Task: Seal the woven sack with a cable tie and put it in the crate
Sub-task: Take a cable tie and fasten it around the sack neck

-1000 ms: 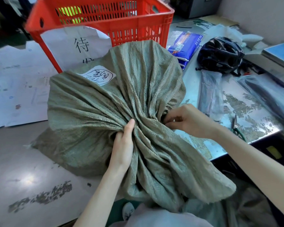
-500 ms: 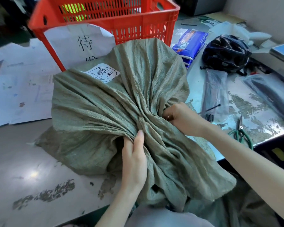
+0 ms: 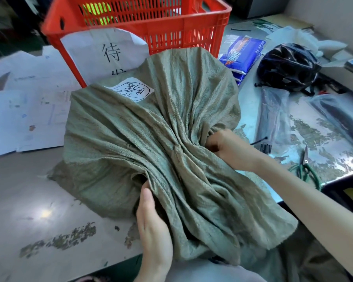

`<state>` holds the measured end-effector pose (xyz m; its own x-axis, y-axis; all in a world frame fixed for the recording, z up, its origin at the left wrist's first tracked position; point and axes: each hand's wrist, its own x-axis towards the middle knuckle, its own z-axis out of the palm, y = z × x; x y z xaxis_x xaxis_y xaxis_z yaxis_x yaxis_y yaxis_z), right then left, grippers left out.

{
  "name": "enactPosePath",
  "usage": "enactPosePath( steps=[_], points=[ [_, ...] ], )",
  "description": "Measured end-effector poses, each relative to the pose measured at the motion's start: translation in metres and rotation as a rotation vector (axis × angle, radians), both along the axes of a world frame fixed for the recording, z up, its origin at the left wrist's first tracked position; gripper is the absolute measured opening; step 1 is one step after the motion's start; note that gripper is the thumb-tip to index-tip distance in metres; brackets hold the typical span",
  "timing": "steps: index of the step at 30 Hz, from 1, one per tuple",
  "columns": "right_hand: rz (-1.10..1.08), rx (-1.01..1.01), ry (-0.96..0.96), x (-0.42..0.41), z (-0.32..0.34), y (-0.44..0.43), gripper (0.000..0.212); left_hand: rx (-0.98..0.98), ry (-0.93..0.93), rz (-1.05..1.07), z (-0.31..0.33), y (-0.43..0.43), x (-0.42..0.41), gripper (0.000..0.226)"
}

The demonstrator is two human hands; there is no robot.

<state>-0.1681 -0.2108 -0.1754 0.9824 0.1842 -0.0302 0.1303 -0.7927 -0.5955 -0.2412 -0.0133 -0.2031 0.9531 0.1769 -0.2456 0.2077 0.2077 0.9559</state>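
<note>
Pinching the sack [image 3: 151, 127] neck from both sides on the bench [image 3: 29, 200]: right hand [image 3: 230, 149] closed at its right, left hand [image 3: 153, 220] gripping folds below; crate [image 3: 171, 33] straight behind, ties [image 3: 263, 143] just right of right hand.

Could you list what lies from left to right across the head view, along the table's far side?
Loose white papers → red crate → blue packets → black helmet.
</note>
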Motion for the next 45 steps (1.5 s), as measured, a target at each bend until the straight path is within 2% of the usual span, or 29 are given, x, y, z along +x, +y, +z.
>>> enactPosePath(
  steps=[3,7,10,14,16,19,21,23,25,27,31,33,38,42,45],
  points=[
    [-0.001,-0.002,-0.023,0.000,-0.004,0.005,0.028,0.127,-0.113,0.070,-0.003,0.011,0.005,0.032],
    [0.021,-0.014,-0.055,0.000,-0.005,0.006,0.028,0.196,-0.150,0.041,-0.014,0.028,0.015,0.048],
    [0.006,-0.050,-0.031,-0.002,-0.001,0.002,0.033,0.227,-0.174,0.018,-0.013,0.036,0.022,0.046],
    [-0.030,-0.127,0.029,-0.007,0.012,-0.008,0.050,0.362,-0.292,0.016,-0.003,0.052,0.032,0.037],
    [-0.058,-0.194,0.052,-0.009,0.017,-0.016,0.039,0.451,-0.349,0.013,-0.001,0.060,0.036,0.033],
    [-0.074,-0.226,0.030,-0.011,0.024,-0.027,0.005,0.472,-0.371,-0.016,-0.003,0.069,0.042,0.032],
    [-0.083,-0.217,0.025,-0.012,0.026,-0.032,0.006,0.480,-0.363,-0.033,-0.003,0.073,0.046,0.032],
    [-0.104,-0.171,0.031,-0.014,0.029,-0.039,0.008,0.352,-0.327,-0.039,-0.002,0.077,0.048,0.028],
    [-0.127,-0.140,0.058,-0.017,0.035,-0.045,0.009,0.058,-0.243,-0.050,0.002,0.079,0.049,0.022],
    [-0.145,-0.108,0.080,-0.020,0.040,-0.049,0.010,-0.147,-0.176,-0.064,0.005,0.078,0.048,0.016],
    [-0.139,-0.040,0.070,-0.021,0.040,-0.039,0.012,-0.331,-0.154,-0.153,0.004,0.064,0.039,0.018],
    [-0.135,-0.017,0.053,-0.019,0.035,-0.033,0.016,-0.264,-0.165,-0.190,0.001,0.056,0.033,0.023],
    [-0.123,0.148,0.124,-0.018,0.030,-0.032,0.015,0.309,-0.369,-0.242,-0.010,0.050,0.034,0.024],
    [-0.129,0.316,0.138,-0.021,0.031,-0.038,0.009,0.411,-0.409,-0.229,-0.022,0.050,0.039,0.025],
    [-0.182,0.560,0.141,-0.024,0.031,-0.044,0.011,0.413,-0.471,-0.188,-0.029,0.048,0.042,0.022]
  ],
)
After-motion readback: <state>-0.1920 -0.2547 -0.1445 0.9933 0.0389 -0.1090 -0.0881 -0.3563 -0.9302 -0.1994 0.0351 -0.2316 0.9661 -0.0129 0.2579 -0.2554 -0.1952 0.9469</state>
